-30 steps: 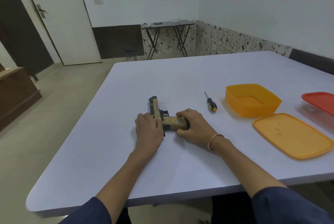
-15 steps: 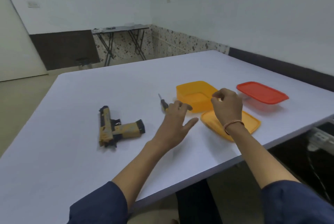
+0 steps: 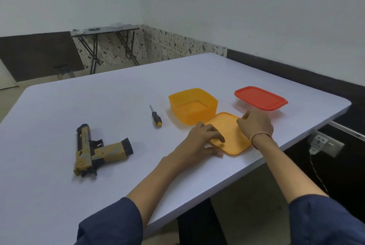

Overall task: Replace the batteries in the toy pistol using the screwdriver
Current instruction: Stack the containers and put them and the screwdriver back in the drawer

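Observation:
The tan and black toy pistol (image 3: 94, 151) lies on its side on the white table (image 3: 118, 90), left of both hands and untouched. A small screwdriver (image 3: 156, 119) with a black and orange handle lies loose between the pistol and the orange box (image 3: 192, 106). My left hand (image 3: 201, 142) grips the left edge of the flat orange lid (image 3: 229, 136), fingers on top and thumb at its near edge. My right hand (image 3: 255, 124) curls its fingers around the lid's far right edge.
The open orange box stands just behind the lid. A clear container with a red lid (image 3: 260, 97) sits at the right, close to my right hand. The table's edge runs near the lid's right side, with a wall socket (image 3: 324, 145) below. A folding table (image 3: 106, 31) stands by the far wall.
Both hands left the pistol and moved right. They came down from the air onto the orange lid. My view swung right, so the pistol sits further left.

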